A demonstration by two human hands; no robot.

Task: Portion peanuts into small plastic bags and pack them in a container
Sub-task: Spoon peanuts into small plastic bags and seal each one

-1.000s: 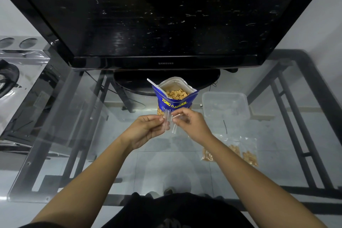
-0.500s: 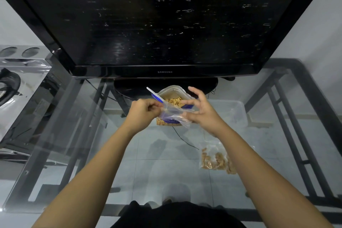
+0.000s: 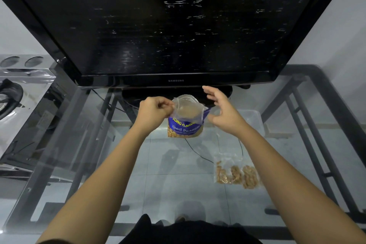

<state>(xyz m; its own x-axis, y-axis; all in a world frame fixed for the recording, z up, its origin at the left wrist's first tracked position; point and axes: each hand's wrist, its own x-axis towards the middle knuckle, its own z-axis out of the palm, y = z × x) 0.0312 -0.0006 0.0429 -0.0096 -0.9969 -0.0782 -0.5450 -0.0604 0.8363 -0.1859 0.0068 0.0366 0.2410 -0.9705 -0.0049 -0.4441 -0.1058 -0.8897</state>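
Note:
A blue peanut packet point(image 3: 185, 128) stands on the glass table under the television. My left hand point(image 3: 153, 110) pinches the rim of a small clear plastic bag point(image 3: 187, 108), held open in front of the packet's mouth. My right hand point(image 3: 221, 110) hovers just right of the bag with fingers spread, holding nothing. Small filled bags of peanuts point(image 3: 236, 174) lie flat on the glass at the right. A clear plastic container point(image 3: 252, 120) sits behind my right wrist, partly hidden.
A large black television point(image 3: 168, 25) on its stand looms over the back of the glass table point(image 3: 99, 164). A black cable point(image 3: 195, 151) runs beneath the glass. A silvery appliance point(image 3: 21, 89) stands at the left. Metal table frame bars cross on the right.
My right hand has let go of the small bag and opened, moving up and right. The left hand lifted the bag, which now gapes open in front of the packet.

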